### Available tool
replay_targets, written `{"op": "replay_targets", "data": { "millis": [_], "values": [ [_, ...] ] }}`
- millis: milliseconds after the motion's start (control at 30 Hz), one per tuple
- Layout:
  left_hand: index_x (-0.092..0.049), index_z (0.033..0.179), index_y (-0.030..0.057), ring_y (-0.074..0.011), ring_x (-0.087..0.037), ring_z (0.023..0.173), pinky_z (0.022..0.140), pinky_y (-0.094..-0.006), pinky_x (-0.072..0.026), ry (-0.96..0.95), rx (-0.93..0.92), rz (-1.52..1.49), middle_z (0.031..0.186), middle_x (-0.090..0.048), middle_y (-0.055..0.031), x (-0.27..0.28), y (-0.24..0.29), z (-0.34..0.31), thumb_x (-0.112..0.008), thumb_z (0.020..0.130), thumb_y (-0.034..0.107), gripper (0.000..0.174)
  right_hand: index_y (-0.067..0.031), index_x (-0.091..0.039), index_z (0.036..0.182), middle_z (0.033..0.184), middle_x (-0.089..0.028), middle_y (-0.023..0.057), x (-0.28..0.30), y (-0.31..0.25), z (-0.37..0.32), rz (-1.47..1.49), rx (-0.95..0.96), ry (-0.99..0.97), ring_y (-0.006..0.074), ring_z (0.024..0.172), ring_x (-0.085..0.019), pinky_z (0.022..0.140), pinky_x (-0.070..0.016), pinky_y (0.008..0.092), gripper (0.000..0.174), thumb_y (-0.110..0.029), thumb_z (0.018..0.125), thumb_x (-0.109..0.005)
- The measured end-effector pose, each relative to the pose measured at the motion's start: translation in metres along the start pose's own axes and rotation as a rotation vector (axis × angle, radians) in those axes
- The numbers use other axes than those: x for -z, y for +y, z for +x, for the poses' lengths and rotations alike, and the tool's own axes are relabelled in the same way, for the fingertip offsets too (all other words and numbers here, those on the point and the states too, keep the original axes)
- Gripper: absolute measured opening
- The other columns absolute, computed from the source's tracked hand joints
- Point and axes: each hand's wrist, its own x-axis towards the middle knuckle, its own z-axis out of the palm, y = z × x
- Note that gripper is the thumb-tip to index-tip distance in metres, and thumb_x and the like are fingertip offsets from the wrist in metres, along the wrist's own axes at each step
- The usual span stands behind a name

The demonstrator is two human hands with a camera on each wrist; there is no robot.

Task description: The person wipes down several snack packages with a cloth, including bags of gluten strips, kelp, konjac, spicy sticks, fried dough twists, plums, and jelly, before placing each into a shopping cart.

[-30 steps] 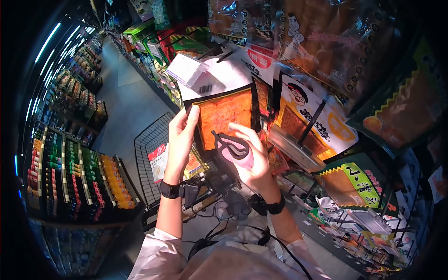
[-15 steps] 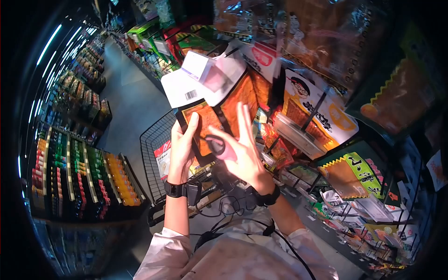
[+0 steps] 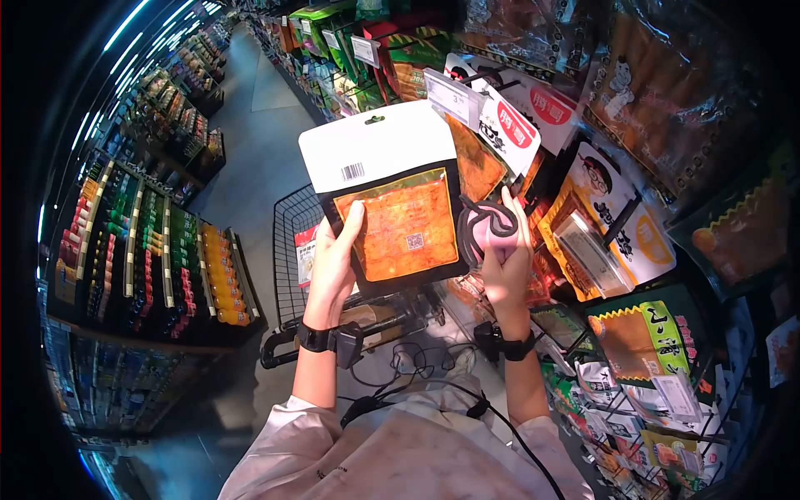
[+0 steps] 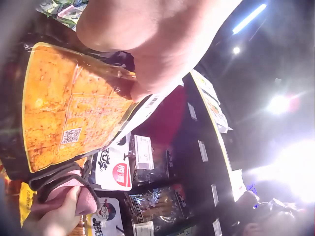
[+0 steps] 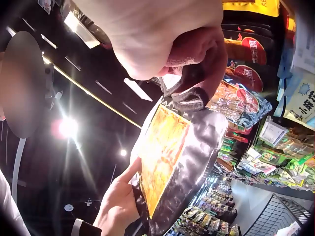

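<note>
In the head view my left hand grips a flat snack packet by its lower left edge, thumb across the front. The packet has a white top with a hang hole and barcode, and an orange-brown filling behind a clear window framed in black. My right hand holds a folded pink cloth item with black trim, close beside the packet's right edge. The left wrist view shows the right thumb pressed on this pink cloth. Most of the left fingers are hidden behind the packet.
Similar packets hang on hooks ahead, behind a price tag. More hanging packets and jutting tag holders fill the right. A wire shopping cart stands beyond the left hand. Drink shelves line the aisle's left.
The packet has come off the rack and moved nearer, held upright by the left hand. The right hand has moved off its front to the right, keeping the pink cloth. The view has shifted.
</note>
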Motion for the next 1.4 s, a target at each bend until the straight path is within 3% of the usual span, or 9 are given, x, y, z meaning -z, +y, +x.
{"op": "replay_targets", "data": {
  "millis": [267, 367, 700, 767, 867, 967, 1100, 1267, 1400],
  "values": [
    [-0.062, 0.127, 0.0049, -0.0112, -0.064, 0.109, 0.096, -0.0317, -0.0498, -0.003, 0.014, -0.094, 0.121, -0.068, -0.0042, 0.013, 0.004, -0.009, -0.064, 0.101, 0.023, 0.032, 0.0068, -0.06, 0.125, 0.152, -0.037, 0.0172, -0.007, -0.015, -0.009, -0.12, 0.154, 0.22, 0.0323, 0.13, -0.051, 0.109, -0.0379, 0.0393, 0.037, 0.002, 0.089, -0.061],
    [-0.062, 0.127, 0.0051, -0.0113, -0.064, 0.109, 0.096, -0.0317, -0.0495, -0.014, 0.03, -0.112, 0.121, -0.068, -0.004, 0.015, 0.008, -0.013, -0.064, 0.101, 0.023, 0.032, 0.0039, -0.064, 0.117, 0.137, -0.051, 0.0166, -0.004, -0.029, -0.008, -0.103, 0.396, 0.239, 0.0282, 0.119, -0.055, 0.105, -0.0397, 0.0382, 0.028, -0.002, 0.09, -0.061],
    [-0.062, 0.126, 0.0055, -0.0119, -0.064, 0.11, 0.096, -0.0313, -0.0492, -0.008, -0.034, -0.074, 0.121, -0.068, -0.0041, 0.033, 0.027, -0.032, -0.065, 0.1, 0.023, 0.031, 0.0039, -0.056, 0.124, 0.114, -0.064, 0.0116, -0.016, -0.018, -0.022, 0.177, -0.029, 0.097, 0.017, 0.104, -0.061, 0.093, -0.0468, 0.0309, 0.028, -0.009, 0.099, -0.059],
    [-0.063, 0.125, 0.0037, -0.0108, -0.064, 0.109, 0.095, -0.03, -0.0495, -0.012, -0.051, -0.088, 0.121, -0.069, -0.0046, 0.037, 0.029, -0.035, -0.064, 0.1, 0.022, 0.031, 0.0025, -0.056, 0.125, 0.095, -0.064, 0.0081, -0.022, -0.013, -0.023, 0.211, -0.128, 0.096, 0.0143, 0.078, -0.061, 0.073, -0.0499, 0.0282, 0.03, -0.014, 0.1, -0.06],
    [-0.063, 0.125, 0.0021, -0.0093, -0.064, 0.106, 0.093, -0.0285, -0.05, -0.035, -0.064, -0.113, 0.119, -0.069, -0.0049, 0.045, 0.034, -0.039, -0.065, 0.101, 0.022, 0.031, 0.0017, -0.05, 0.132, 0.072, -0.058, 0.0033, -0.032, -0.006, -0.024, 0.211, -0.242, 0.072, 0.0111, 0.047, -0.049, 0.046, -0.0413, 0.0269, 0.041, -0.021, 0.1, -0.061],
    [-0.063, 0.124, 0.0021, -0.0089, -0.064, 0.105, 0.093, -0.0282, -0.0501, -0.052, -0.069, -0.135, 0.118, -0.069, -0.0043, 0.053, 0.037, -0.044, -0.065, 0.1, 0.022, 0.031, 0.0015, -0.041, 0.14, 0.064, -0.052, 0.0019, -0.042, -0.002, -0.025, 0.179, -0.234, 0.074, 0.0099, 0.037, -0.039, 0.035, -0.0308, 0.0265, 0.054, -0.029, 0.1, -0.062],
    [-0.064, 0.125, 0.0031, -0.0088, -0.063, 0.107, 0.094, -0.0286, -0.049, -0.092, -0.086, -0.136, 0.12, -0.069, -0.0034, 0.064, 0.042, -0.045, -0.064, 0.101, 0.022, 0.031, 0.0008, -0.034, 0.145, 0.071, -0.056, 0.0049, -0.054, -0.022, -0.02, 0.201, -0.249, 0.066, 0.01, 0.039, -0.041, 0.035, -0.0308, 0.0252, 0.063, -0.032, 0.099, -0.063],
    [-0.062, 0.123, 0.0016, -0.009, -0.062, 0.106, 0.094, -0.0287, -0.0501, -0.086, -0.093, -0.164, 0.119, -0.068, -0.0036, 0.072, 0.043, -0.047, -0.064, 0.101, 0.021, 0.029, -0.0002, -0.045, 0.139, 0.084, -0.063, 0.0081, -0.075, -0.075, -0.025, 0.213, -0.293, 0.11, 0.0098, 0.037, -0.039, 0.033, -0.0286, 0.0253, 0.05, -0.027, 0.1, -0.062],
    [-0.054, 0.135, 0.0007, -0.013, -0.058, 0.116, 0.1, -0.031, -0.0467, -0.07, -0.088, -0.181, 0.129, -0.062, -0.0072, 0.076, 0.029, -0.049, -0.061, 0.103, 0.019, 0.037, 0.0011, -0.054, 0.131, 0.108, -0.062, 0.0121, -0.095, -0.076, -0.034, 0.113, 0.02, -0.053, 0.0164, 0.082, -0.058, 0.068, -0.0472, 0.0297, 0.034, -0.014, 0.1, -0.058]
  ]
}}
